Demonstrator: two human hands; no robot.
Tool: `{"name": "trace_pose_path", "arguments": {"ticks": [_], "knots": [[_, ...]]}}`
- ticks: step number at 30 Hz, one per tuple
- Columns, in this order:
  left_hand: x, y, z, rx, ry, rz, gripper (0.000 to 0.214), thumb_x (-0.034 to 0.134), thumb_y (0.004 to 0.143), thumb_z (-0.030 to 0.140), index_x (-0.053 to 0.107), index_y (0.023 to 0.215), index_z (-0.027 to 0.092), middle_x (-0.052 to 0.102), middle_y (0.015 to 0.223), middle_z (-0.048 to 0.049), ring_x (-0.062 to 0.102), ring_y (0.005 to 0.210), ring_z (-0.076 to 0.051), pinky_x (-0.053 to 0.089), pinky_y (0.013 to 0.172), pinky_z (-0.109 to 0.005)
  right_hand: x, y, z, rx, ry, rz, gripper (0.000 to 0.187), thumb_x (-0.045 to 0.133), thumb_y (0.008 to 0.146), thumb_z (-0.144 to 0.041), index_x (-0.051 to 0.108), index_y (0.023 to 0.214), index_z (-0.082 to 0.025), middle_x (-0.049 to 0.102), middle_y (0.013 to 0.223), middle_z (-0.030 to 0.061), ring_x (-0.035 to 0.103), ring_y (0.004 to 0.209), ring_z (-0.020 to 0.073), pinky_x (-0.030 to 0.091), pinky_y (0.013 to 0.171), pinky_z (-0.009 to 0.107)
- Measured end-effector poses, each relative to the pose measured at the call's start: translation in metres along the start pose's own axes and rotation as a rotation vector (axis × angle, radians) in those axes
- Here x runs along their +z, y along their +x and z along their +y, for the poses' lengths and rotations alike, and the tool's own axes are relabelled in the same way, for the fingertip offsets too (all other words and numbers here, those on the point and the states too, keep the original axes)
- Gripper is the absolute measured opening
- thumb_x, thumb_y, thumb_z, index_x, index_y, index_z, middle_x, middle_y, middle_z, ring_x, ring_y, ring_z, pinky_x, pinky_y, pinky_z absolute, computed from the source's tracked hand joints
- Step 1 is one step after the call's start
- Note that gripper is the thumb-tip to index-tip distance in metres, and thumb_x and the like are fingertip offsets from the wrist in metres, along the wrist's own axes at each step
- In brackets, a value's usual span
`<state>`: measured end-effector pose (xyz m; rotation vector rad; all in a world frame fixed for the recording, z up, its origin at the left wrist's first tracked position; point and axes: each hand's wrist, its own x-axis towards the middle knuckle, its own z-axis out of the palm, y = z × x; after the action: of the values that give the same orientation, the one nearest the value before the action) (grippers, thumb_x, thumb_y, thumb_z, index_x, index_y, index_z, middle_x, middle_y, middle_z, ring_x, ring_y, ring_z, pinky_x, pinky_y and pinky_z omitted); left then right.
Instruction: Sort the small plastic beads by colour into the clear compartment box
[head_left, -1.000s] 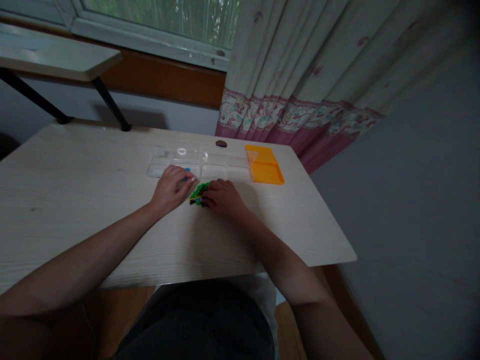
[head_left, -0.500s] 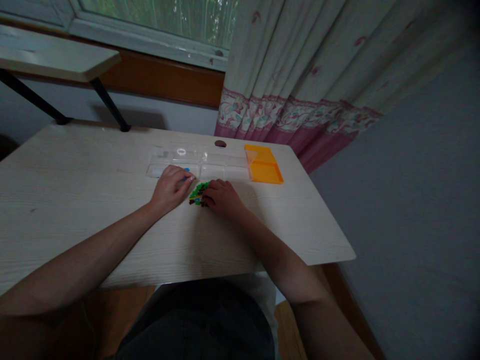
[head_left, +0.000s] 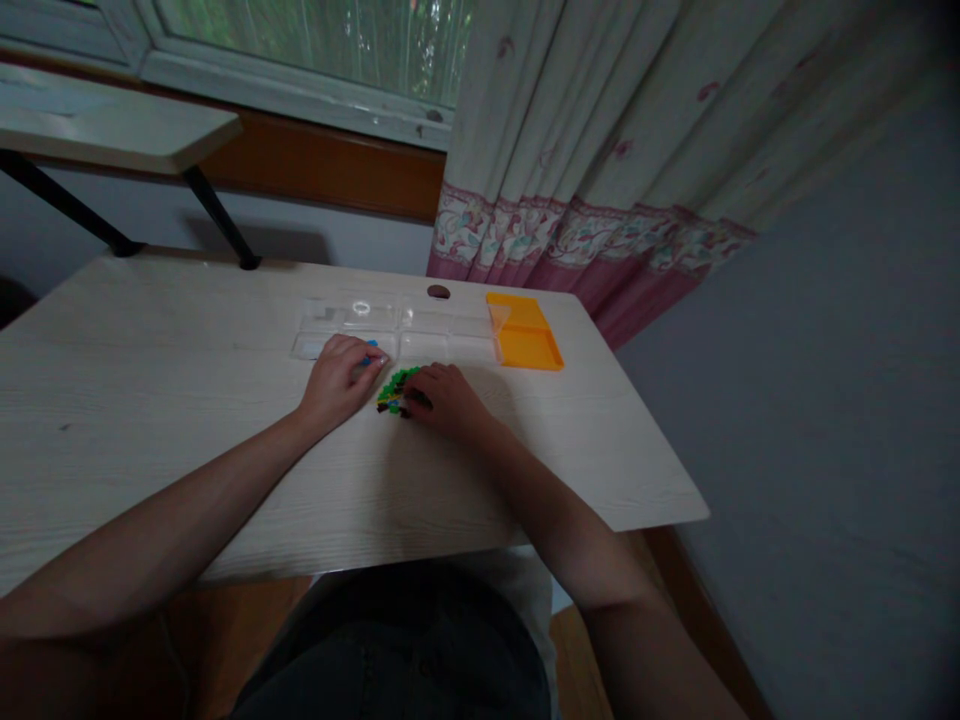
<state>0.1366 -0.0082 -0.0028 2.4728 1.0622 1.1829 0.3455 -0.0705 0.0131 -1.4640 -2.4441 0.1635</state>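
On the table, a small pile of green, dark brown, yellow and blue pieces [head_left: 396, 384] lies between my hands; their exact kind is too small to tell. My right hand [head_left: 448, 402] reaches over the pile's right side, fingers curled down and fingertips among the pieces. My left hand [head_left: 337, 378] rests just left of the pile at the front of a clear plastic compartment box [head_left: 424, 347]. Its thumb and fingers are drawn together, and something blue [head_left: 370, 350] shows behind them. Whatever either hand pinches is hidden.
Right of the clear box lies an orange tray [head_left: 531, 347], touching or overlapping its end. A dark oval object [head_left: 439, 292] is at the table's back edge. A raised shelf [head_left: 112, 125] on black legs stands at the back left. A curtain [head_left: 555, 215] hangs behind the table.
The view has shifted very slightly. Both hands keep nearly the same places, and the pile and boxes look unmoved.
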Motion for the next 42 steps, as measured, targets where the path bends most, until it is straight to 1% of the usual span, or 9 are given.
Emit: {"name": "trace_pose_path", "arguments": {"ticks": [7, 13, 18, 22, 23, 30, 34, 37, 42], "knots": [[0.000, 0.000, 0.000, -0.033, 0.006, 0.002, 0.020, 0.059, 0.091, 0.039, 0.069, 0.092, 0.022, 0.071, 0.093, -0.0070, 0.060, 0.096, -0.026, 0.045, 0.092, -0.045, -0.004, 0.002, 0.000, 0.012, 0.059, -0.016, 0.015, 0.062, 0.089, -0.019, 0.068, 0.102, -0.016, 0.069, 0.099, 0.0089, 0.057, 0.093, 0.0195, 0.038, 0.084, 0.031], [0.000, 0.001, -0.004, -0.051, 0.035, 0.033, 0.020, 0.061, 0.091, 0.039, 0.069, 0.090, 0.021, 0.071, 0.092, -0.0059, 0.060, 0.095, -0.025, 0.044, 0.092, -0.044, -0.002, 0.003, 0.010, 0.017, 0.121, 0.069, 0.021, 0.058, 0.090, -0.013, 0.070, 0.107, -0.016, 0.070, 0.100, 0.0094, 0.058, 0.094, 0.0191, 0.041, 0.089, 0.031], [-0.006, 0.001, -0.018, -0.112, 0.111, 0.123, 0.026, 0.060, 0.093, 0.041, 0.070, 0.089, 0.018, 0.067, 0.093, -0.0055, 0.056, 0.100, -0.024, 0.041, 0.095, -0.047, -0.003, 0.003, 0.016, 0.033, 0.147, 0.091, 0.016, 0.057, 0.093, -0.015, 0.072, 0.100, -0.017, 0.072, 0.096, 0.0076, 0.059, 0.092, 0.0186, 0.041, 0.089, 0.031], [-0.007, 0.001, -0.029, -0.160, 0.148, 0.249, 0.025, 0.062, 0.092, 0.042, 0.068, 0.084, 0.019, 0.064, 0.097, -0.0057, 0.054, 0.104, -0.025, 0.037, 0.101, -0.049, -0.005, 0.002, 0.015, 0.045, 0.129, 0.119, 0.012, 0.059, 0.093, -0.020, 0.071, 0.097, -0.017, 0.072, 0.093, 0.0068, 0.059, 0.090, 0.0187, 0.041, 0.087, 0.031], [-0.007, 0.001, -0.031, -0.169, 0.153, 0.261, 0.025, 0.063, 0.092, 0.043, 0.068, 0.083, 0.020, 0.064, 0.097, -0.0056, 0.054, 0.104, -0.025, 0.036, 0.101, -0.048, -0.005, 0.002, 0.015, 0.041, 0.120, 0.131, 0.011, 0.060, 0.093, -0.021, 0.070, 0.096, -0.017, 0.072, 0.093, 0.0068, 0.059, 0.090, 0.0188, 0.040, 0.086, 0.030], [-0.006, 0.002, -0.040, -0.191, 0.152, 0.246, 0.029, 0.059, 0.094, 0.044, 0.072, 0.085, 0.020, 0.065, 0.094, -0.0041, 0.056, 0.102, -0.023, 0.037, 0.099, -0.046, -0.010, 0.001, 0.010, 0.065, 0.074, 0.147, 0.011, 0.063, 0.092, -0.028, 0.067, 0.091, -0.018, 0.068, 0.088, 0.0058, 0.056, 0.087, 0.0190, 0.037, 0.081, 0.030], [-0.005, 0.002, -0.040, -0.173, 0.134, 0.259, 0.026, 0.056, 0.095, 0.041, 0.073, 0.087, 0.022, 0.065, 0.093, -0.0050, 0.056, 0.102, -0.024, 0.039, 0.098, -0.046, -0.012, 0.002, 0.009, 0.106, 0.110, 0.202, 0.011, 0.062, 0.092, -0.027, 0.067, 0.087, -0.018, 0.066, 0.085, 0.0042, 0.056, 0.084, 0.0178, 0.038, 0.081, 0.030], [-0.005, 0.002, -0.031, -0.123, 0.105, 0.213, 0.025, 0.055, 0.095, 0.038, 0.073, 0.092, 0.022, 0.065, 0.096, -0.0073, 0.055, 0.102, -0.025, 0.041, 0.097, -0.047, -0.012, 0.003, 0.009, 0.159, 0.210, 0.255, 0.013, 0.063, 0.091, -0.027, 0.067, 0.082, -0.018, 0.064, 0.080, 0.0027, 0.055, 0.080, 0.0159, 0.040, 0.079, 0.029], [-0.003, -0.001, -0.001, 0.078, 0.044, -0.053, 0.024, 0.056, 0.093, 0.037, 0.071, 0.105, 0.024, 0.067, 0.100, -0.0088, 0.057, 0.103, -0.026, 0.042, 0.097, -0.047, -0.012, 0.005, 0.005, 0.291, 0.404, 0.281, 0.014, 0.064, 0.089, -0.026, 0.069, 0.079, -0.018, 0.064, 0.080, 0.0010, 0.056, 0.076, 0.0127, 0.043, 0.072, 0.025]]}}
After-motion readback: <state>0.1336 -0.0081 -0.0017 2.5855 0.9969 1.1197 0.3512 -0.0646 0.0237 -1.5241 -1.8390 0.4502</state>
